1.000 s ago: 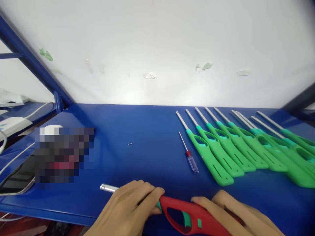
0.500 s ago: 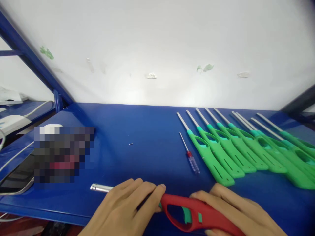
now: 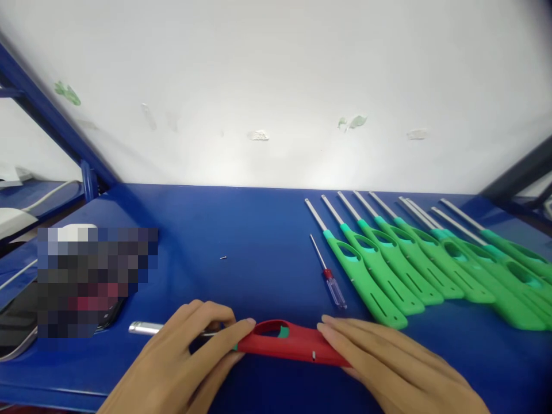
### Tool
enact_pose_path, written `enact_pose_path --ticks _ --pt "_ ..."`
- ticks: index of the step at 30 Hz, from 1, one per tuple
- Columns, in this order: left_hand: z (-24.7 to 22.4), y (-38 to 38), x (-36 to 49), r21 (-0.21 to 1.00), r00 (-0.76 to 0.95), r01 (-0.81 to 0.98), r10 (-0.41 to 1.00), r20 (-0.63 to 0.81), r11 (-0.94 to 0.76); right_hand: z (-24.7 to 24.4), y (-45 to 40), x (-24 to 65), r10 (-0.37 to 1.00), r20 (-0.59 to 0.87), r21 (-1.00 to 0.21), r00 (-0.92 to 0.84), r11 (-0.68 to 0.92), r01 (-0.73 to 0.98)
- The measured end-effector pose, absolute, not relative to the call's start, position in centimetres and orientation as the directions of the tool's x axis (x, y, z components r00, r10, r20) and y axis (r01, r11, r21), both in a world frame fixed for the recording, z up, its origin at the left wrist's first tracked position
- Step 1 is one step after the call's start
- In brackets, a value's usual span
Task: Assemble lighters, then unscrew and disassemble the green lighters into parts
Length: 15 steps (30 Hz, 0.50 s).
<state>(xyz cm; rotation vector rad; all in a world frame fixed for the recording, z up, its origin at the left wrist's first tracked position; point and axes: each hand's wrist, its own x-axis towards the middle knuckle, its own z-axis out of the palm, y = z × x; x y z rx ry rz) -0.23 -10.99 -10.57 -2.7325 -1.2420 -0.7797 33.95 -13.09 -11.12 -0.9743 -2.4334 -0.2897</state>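
Gripping red lighter (image 3: 297, 344), handle end hidden

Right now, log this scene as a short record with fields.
left hand: on the red lighter, near its metal tube
right hand: on the red lighter's handle end
row at right: green lighters, tubes toward the wall
tool: screwdriver, beside the nearest green lighter
small part: screw-like piece, lying loose
surface: blue tabletop
left side: pixelated area, contents unclear

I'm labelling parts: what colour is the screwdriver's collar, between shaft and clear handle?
The screwdriver's collar is red; the head view shows it.
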Motion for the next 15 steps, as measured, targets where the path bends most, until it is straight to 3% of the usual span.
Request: enact_pose_path --ticks 4,10,15 --pt "-11.1 -10.7 -1.6 0.125 0.569 0.751 0.731 0.377 -0.649 -10.9 -12.1 33.5 0.536 0.520 0.099 -0.665 0.736 0.670" --pt "-10.7 -11.5 -1.8 0.077 0.546 0.777 0.729 0.413 -0.625 -9.2 -10.5 34.6 0.607 0.490 0.046 -0.626 0.699 0.714" --pt "-9.1 -10.1 -0.9 0.085 0.487 0.812 0.750 0.447 -0.578 -7.9 -7.7 34.3 0.598 0.400 0.208 -0.694 0.679 0.704"
